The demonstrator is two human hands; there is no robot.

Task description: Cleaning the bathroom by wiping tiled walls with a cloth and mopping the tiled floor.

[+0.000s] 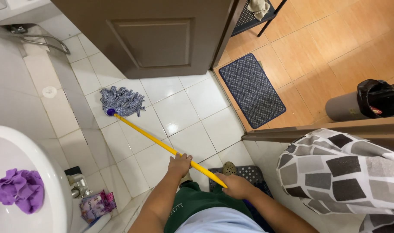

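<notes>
Looking down from the head camera, we're over a white-tiled bathroom floor (179, 112), and both hands are on a mop. The left hand (179, 165) is wrapped around the yellow handle (162, 146) partway along its length, fingers curled over the top of it; the right hand (232, 185) is closed around the handle's near end, close to the body. The handle runs on a slant from that end up and to the left, out to a small purple collar (111, 112) where it meets the grey-blue string mop head (121, 101). That head lies spread flat on the tiles, just in front of the brown door (154, 39) and near the grey strip along the wall at the left. Between the arms, green trousers (197, 205) and a foot in a clog (228, 167) show, the foot at the edge of a dotted mat (253, 173). At the left edge, a white basin (54, 185) with a purple cloth (19, 190) lying in it. Past the doorway, a dark blue mat (252, 89) on orange floor tiles, and a grey bin with a black liner (365, 103) further right. A checked grey fabric (339, 172) hangs in at the right.
</notes>
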